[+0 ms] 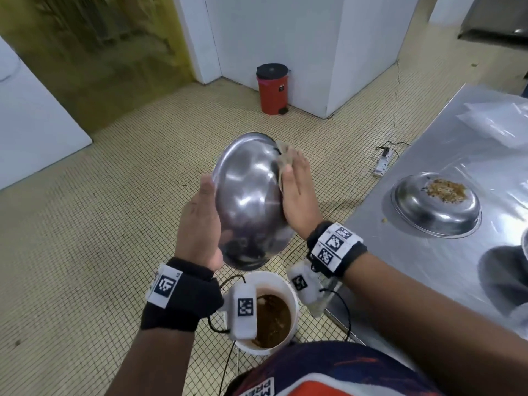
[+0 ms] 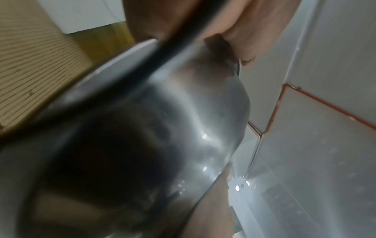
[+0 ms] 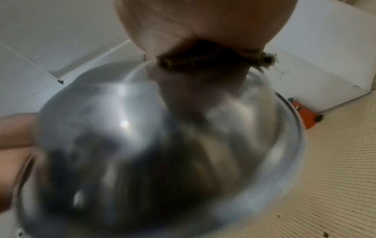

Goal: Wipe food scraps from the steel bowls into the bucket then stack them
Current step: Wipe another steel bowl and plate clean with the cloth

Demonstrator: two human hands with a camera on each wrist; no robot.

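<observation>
A white bucket (image 1: 288,284) of brown slop stands on the tiled floor just below the person's wrists, beside the steel table (image 1: 428,267). Directly above it the left hand (image 1: 200,221) props a steel bowl (image 1: 247,201) on edge, its outer face toward the head camera and its hollow turned away; the fingers lie nearly straight against its left side, with the tips hidden behind the rim. The right hand (image 1: 298,192), fingers straight and close together, presses a soiled brown cloth (image 1: 285,155) against the bowl's far right rim. The wrist views are too blurred to show what scraps remain inside. To wipe well, the sweep likely needs to run downward toward the low edge, with the bowl kept over the bucket's mouth so nothing lands on the floor. To the right, a second steel bowl (image 1: 435,205) sits on the table, scraps still in it. Farther off, a red pedal bin (image 1: 273,88) stands by the wall.
</observation>
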